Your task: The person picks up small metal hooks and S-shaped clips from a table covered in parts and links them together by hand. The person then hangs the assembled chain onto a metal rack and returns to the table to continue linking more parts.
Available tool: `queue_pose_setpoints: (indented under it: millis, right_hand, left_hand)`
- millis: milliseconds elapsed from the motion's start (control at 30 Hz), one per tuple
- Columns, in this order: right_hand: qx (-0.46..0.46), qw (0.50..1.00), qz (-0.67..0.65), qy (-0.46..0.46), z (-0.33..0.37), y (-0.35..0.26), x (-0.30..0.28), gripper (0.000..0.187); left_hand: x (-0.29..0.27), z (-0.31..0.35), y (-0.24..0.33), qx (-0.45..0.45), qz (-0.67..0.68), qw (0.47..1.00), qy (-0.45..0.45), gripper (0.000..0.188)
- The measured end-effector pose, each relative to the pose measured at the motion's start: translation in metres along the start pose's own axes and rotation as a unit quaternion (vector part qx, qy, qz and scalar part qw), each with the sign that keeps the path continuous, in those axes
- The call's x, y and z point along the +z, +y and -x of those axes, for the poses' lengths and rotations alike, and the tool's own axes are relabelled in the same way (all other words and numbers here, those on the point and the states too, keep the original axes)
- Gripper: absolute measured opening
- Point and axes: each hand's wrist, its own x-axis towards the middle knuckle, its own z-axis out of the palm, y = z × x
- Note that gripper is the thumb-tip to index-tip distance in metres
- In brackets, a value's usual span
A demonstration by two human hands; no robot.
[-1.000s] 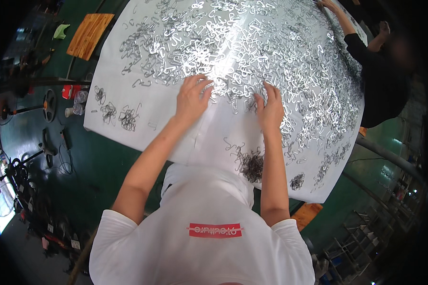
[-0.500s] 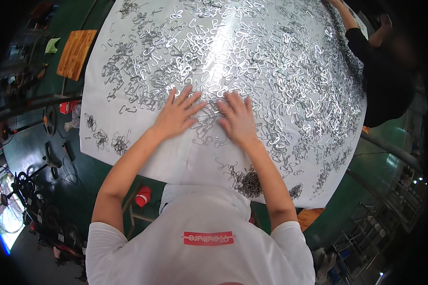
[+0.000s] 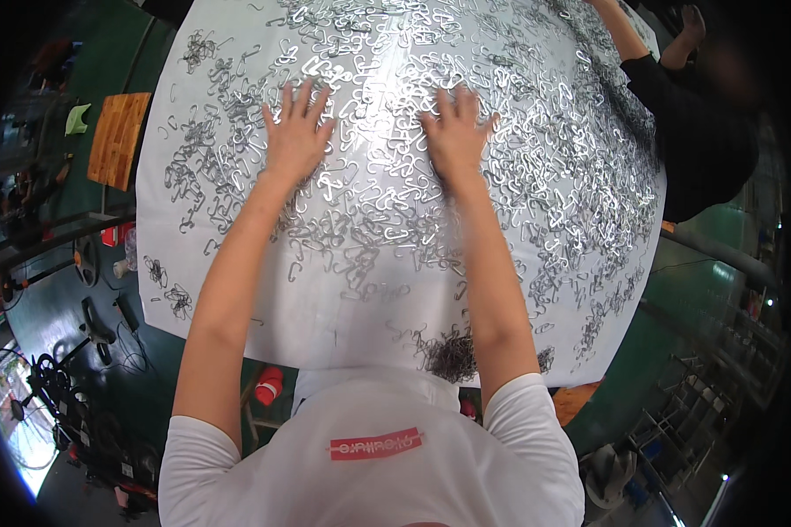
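Note:
Many shiny, S-shaped metal hooks (image 3: pixel 567 189) lie scattered over a table (image 3: pixel 303 316) with a white covering. My left hand (image 3: pixel 297 140) is open, fingers spread, over the hooks left of the middle. To its right my right hand (image 3: pixel 457 136) is also open, palm down over the hooks with the thumb side toward the left hand. Neither hand holds anything; whether the palms press on the hooks cannot be seen. By the near edge, partly behind my right forearm, sits a dense dark pile of hooks (image 3: pixel 446 353).
Small clusters of wire pieces (image 3: pixel 177 300) lie at the table's left corner. At the far right, a co-worker's arm (image 3: pixel 620 31) reaches over the table. A wooden board (image 3: pixel 117 140) stands off the left side, and a red object (image 3: pixel 269 385) is below the near edge.
Both hands have moved forward, away from me, and farther apart. Hooks now lie where the hands were. The co-worker's arm stays over the far right side.

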Motion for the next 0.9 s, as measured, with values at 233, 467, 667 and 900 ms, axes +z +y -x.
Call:
queue_pose_setpoints:
  millis: [233,467,667,900]
  right_hand:
    - [0.104,0.994,0.001,0.039,0.075,0.054,-0.034,0.056]
    - [-0.046,0.996,-0.055,-0.056,0.184,0.008,-0.052,0.058]
    - [-0.160,0.979,-0.085,-0.091,0.210,-0.025,-0.053,0.055]
    - [-0.211,0.971,-0.067,-0.092,0.216,-0.046,-0.046,0.053]
  left_hand:
    - [0.002,0.017,0.044,0.088,0.020,0.995,-0.048,0.056]
    - [-0.021,0.105,0.071,0.202,0.084,0.969,-0.115,0.060]
    - [-0.031,0.179,0.067,0.221,0.069,0.963,-0.141,0.060]
    - [-0.032,0.238,0.070,0.181,0.100,0.973,-0.104,0.059]
